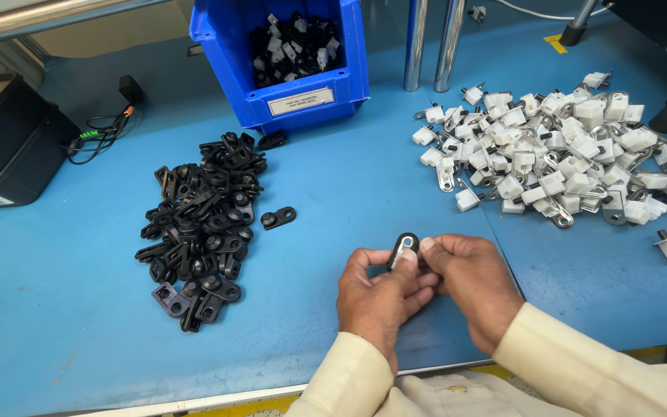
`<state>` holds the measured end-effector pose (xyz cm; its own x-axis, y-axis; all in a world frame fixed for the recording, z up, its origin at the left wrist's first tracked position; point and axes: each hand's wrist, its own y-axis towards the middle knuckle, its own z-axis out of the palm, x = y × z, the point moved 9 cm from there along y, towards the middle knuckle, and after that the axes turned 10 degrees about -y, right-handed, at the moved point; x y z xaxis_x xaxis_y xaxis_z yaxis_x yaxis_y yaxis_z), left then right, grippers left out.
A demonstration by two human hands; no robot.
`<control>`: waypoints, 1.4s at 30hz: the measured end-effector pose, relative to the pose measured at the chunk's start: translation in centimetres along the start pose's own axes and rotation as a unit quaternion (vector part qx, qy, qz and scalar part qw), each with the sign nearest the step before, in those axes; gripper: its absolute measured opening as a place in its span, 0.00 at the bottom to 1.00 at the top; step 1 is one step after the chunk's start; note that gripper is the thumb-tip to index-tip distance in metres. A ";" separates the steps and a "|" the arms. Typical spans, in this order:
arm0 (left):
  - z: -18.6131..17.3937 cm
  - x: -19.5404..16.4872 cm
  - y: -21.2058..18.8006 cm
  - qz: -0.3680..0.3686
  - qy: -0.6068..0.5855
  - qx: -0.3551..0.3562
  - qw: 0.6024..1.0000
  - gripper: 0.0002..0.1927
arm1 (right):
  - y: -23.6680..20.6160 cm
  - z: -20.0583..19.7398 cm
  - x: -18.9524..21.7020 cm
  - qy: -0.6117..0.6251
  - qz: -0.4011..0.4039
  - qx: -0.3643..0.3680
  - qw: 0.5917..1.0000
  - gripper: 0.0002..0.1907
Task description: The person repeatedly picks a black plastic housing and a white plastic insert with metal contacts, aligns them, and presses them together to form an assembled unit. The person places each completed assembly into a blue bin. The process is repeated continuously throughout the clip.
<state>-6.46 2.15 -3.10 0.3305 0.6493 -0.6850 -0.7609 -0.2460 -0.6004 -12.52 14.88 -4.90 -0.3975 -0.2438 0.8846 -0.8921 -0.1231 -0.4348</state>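
1. The left hand and the right hand meet above the front edge of the smooth blue worktop, both in cream long sleeves.
2. The fingers of both hands are pinched together on one small black plastic clip with a shiny metal insert; the left thumb and forefinger press its lower part, and the right fingertips touch its right side.
3. The clip stands tilted upright, poking out above the fingertips, between the two hands.
4. To the left, well apart from the hands, lies a loose heap of black plastic clips, flat pieces with round holes, matte and jumbled.
5. One single black clip lies just beside that heap on its right.
6. To the upper right spreads a heap of white plastic blocks with silvery metal tabs.
7. At the back stands a blue plastic bin holding mixed black and white parts.
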 end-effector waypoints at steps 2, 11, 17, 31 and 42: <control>-0.2 0.0 0.0 -0.012 -0.030 0.003 0.999 0.14 | -0.2 0.2 -0.3 0.011 0.025 0.039 0.999 0.17; -1.0 0.1 -0.4 0.010 0.109 0.003 0.994 0.13 | 1.0 0.0 1.3 -0.091 -0.063 0.056 0.992 0.12; -1.3 0.7 -0.1 -0.022 0.113 -0.016 0.993 0.12 | 1.8 -0.4 -0.9 0.030 0.025 -0.011 0.999 0.14; -1.4 1.7 1.3 -0.053 0.065 0.036 0.996 0.10 | -1.1 -0.7 5.0 -0.383 -0.336 0.049 0.859 0.16; -1.0 -1.0 1.0 0.076 0.164 0.083 0.980 0.30 | 2.2 -1.0 0.4 -0.056 -0.030 0.135 0.989 0.18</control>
<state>-7.00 0.51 -3.44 0.3468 0.3416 -0.8735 -0.8869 -0.1836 -0.4239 -14.83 15.44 -5.33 -0.3058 -0.3309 0.8927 -0.8179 -0.3886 -0.4242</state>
